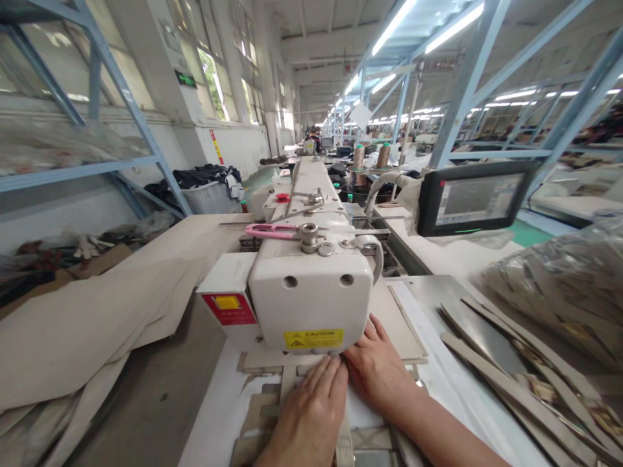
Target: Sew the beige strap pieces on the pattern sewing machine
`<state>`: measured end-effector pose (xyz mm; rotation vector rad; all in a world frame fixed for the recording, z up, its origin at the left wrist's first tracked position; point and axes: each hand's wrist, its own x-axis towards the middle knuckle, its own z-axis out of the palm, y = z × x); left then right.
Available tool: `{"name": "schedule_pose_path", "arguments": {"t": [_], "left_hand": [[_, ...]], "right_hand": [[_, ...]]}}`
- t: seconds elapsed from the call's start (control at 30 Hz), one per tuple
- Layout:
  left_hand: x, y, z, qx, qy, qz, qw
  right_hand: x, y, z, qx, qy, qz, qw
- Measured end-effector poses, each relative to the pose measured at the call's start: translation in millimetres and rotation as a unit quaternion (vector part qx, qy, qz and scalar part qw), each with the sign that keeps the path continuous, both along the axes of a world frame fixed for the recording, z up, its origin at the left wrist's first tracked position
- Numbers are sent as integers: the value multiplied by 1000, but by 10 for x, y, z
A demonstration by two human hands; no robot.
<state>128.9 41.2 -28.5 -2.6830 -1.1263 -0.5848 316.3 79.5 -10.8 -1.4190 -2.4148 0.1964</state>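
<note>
A white sewing machine head [311, 292] with a yellow caution label fills the middle. Just below its front edge, my left hand [314, 402] lies palm down over beige strips and a slotted template [263, 412], fingers extended and lying together. My right hand [377, 366] rests beside it, to the right, on the edge of a beige panel [396, 324]; some of its fingertips are hidden behind the machine head. The two hands nearly touch. No object shows within the fingers of either one. Pink-handled snips [272, 231] lie on top of the machine.
Large beige sheets [92, 324] are stacked at the left. A control screen [477, 198] stands at the right, above loose beige straps [525, 383] and a plastic-wrapped bundle [564, 279]. Thread cones [383, 156] stand behind. Blue metal frames [470, 84] rise on both sides.
</note>
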Motion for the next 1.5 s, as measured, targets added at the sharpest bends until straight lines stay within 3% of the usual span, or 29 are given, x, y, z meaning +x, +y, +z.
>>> {"name": "schedule_pose_path", "arguments": {"t": [0.2, 0.53, 0.93, 1.27, 1.5], "left_hand": [[-23, -2, -45, -5, 40, -19, 999], [-67, 121, -288, 69, 60, -33, 995], [11, 78, -190, 50, 60, -6, 997], [21, 85, -113, 10, 49, -18, 999], [-38, 37, -276, 28, 52, 2, 998]], "right_hand": [[1, -17, -14, 5, -1, -7, 1000], [1, -51, 15, -11, 5, -11, 1000], [-24, 26, 44, -9, -26, -11, 1000], [-27, 21, 77, -2, -2, -22, 1000], [84, -144, 77, -22, -2, 36, 999]]}}
